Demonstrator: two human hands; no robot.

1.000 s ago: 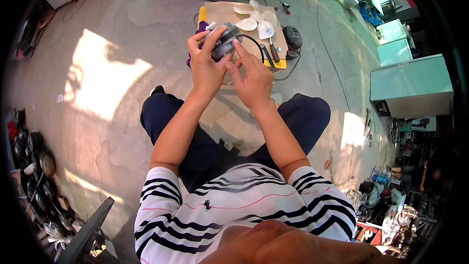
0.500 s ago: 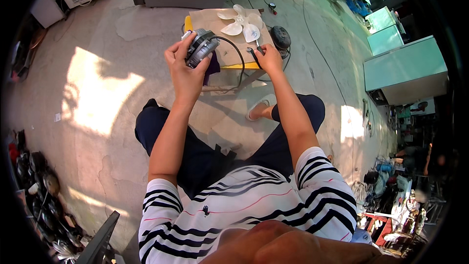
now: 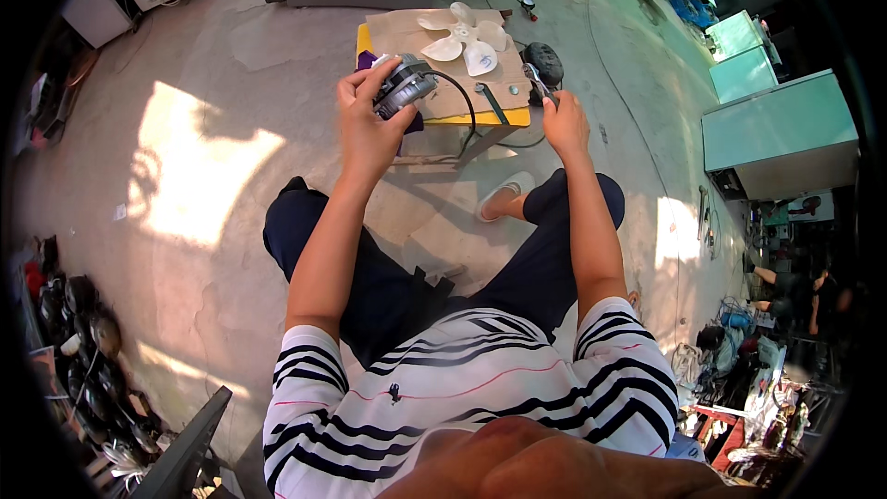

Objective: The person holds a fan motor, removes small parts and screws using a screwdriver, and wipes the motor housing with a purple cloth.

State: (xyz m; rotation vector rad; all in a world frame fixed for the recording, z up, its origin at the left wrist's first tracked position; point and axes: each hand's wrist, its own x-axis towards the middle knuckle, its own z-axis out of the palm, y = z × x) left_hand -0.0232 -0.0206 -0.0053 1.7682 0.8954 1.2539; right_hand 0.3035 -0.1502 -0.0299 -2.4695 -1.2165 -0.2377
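Note:
In my left hand [image 3: 368, 122] is a small grey electric motor [image 3: 407, 90], gripped between thumb and fingers above the left side of a low yellow stool [image 3: 523, 117]. A black cable [image 3: 462, 92] loops from it down past the stool's front. My right hand [image 3: 567, 126] is closed on a hand tool with a shiny metal head [image 3: 536, 79], probably pliers, just off the stool's right edge. On the cardboard [image 3: 407, 23] covering the stool lie a white fan blade [image 3: 462, 34], a dark-handled wrench [image 3: 492, 103] and a small round piece [image 3: 515, 90].
A dark rounded object [image 3: 543, 61] sits on the floor right of the stool. Grey and pale green cabinets [image 3: 785, 129] stand at the back and right. Cables [image 3: 605, 69] run over the concrete floor, and piled parts [image 3: 78, 333] lie at the left.
My right hand has moved right, off the stool, carrying the shiny-headed tool; the wrench now lies uncovered. My left hand still holds the motor, slightly further right in the view.

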